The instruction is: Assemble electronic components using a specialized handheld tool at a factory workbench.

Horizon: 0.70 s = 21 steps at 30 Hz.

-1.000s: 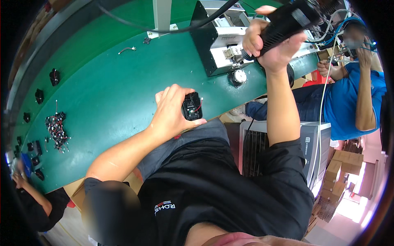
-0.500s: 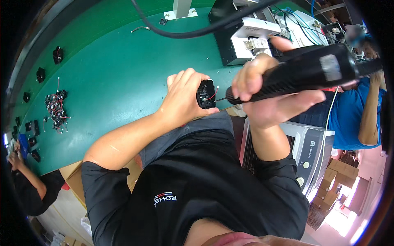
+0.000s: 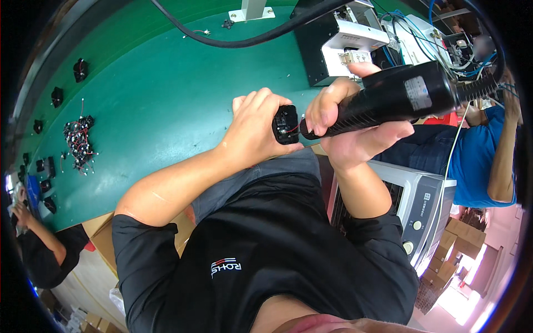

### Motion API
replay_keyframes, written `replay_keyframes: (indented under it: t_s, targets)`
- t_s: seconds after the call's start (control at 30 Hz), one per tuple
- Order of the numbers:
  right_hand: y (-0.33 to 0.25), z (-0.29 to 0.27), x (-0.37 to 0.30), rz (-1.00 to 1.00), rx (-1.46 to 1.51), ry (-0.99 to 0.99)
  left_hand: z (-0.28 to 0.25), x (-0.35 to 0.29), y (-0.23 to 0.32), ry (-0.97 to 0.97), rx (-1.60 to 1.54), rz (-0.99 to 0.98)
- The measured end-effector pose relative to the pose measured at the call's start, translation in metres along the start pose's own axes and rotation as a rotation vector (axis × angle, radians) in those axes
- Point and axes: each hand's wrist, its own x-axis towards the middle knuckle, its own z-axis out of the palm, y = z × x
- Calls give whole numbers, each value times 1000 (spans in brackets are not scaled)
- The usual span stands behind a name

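Between the thumb and fingers of my left hand (image 3: 256,122) is a small black plastic housing (image 3: 285,126), its open side showing parts and a red wire. My right hand (image 3: 347,133) is wrapped round a black electric screwdriver (image 3: 394,100), held nearly level with its nose toward the housing. The nose is right beside the housing's edge; whether the bit sits in a screw is hidden. A thick cord runs from the tool's back end.
Small wired parts (image 3: 79,143) lie heaped on the green table (image 3: 177,105), with black housings (image 3: 80,70) along its far left. A black-and-white machine (image 3: 350,44) stands at the back right. Co-workers are at both sides; a grey appliance (image 3: 413,205) is by my right elbow.
The screwdriver has moved left, closer to the housing, and its bit no longer shows. The housing has shifted slightly right in my left hand's grip.
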Motion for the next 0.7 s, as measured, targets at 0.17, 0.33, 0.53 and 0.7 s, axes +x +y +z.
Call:
replay_keyframes:
  t_s: [0.17,0.33,0.53,0.7]
  targets:
    - [9,-3,-3,-29,93,-55,-1,1,0,-14,-3,-4]
    - [11,2,-7,-36,116,22,-6,5,2,-27,11,-23]
    - [4,5,-3,26,75,56,-5,5,3,-36,29,-25]
    - [-4,6,3,-119,52,0,-3,1,5,-28,23,-20]
